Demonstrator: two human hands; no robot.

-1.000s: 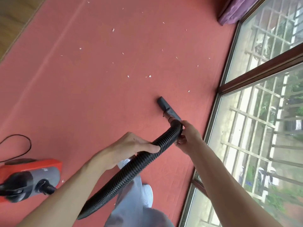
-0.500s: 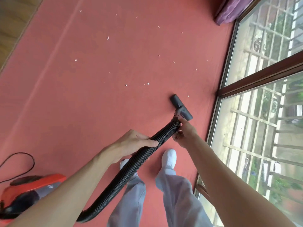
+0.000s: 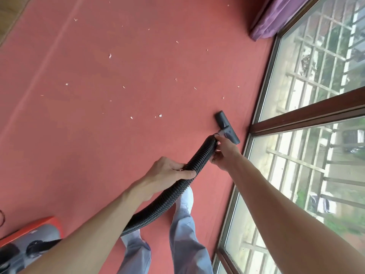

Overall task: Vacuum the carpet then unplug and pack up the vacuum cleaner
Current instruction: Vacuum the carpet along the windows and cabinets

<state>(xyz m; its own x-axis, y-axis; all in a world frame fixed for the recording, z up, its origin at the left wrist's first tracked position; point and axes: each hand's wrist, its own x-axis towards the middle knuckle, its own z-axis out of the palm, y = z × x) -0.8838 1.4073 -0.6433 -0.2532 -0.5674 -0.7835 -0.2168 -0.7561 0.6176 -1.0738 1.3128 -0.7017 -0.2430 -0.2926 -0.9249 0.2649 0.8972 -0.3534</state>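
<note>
A red carpet covers the floor, dotted with several white scraps. A black ribbed vacuum hose runs from the red and grey vacuum cleaner at the lower left up to a dark grey floor nozzle resting on the carpet near the window. My left hand grips the hose at its middle. My right hand grips the hose end just behind the nozzle.
A floor-to-ceiling window with a brown frame runs along the right side. A purple cushion lies at the top right corner. Wooden floor shows at the top left. My legs and a white sock stand below the hose.
The nozzle has turned and slid right toward the window. My feet have stepped forward, and the vacuum cleaner has dropped lower in the frame.
</note>
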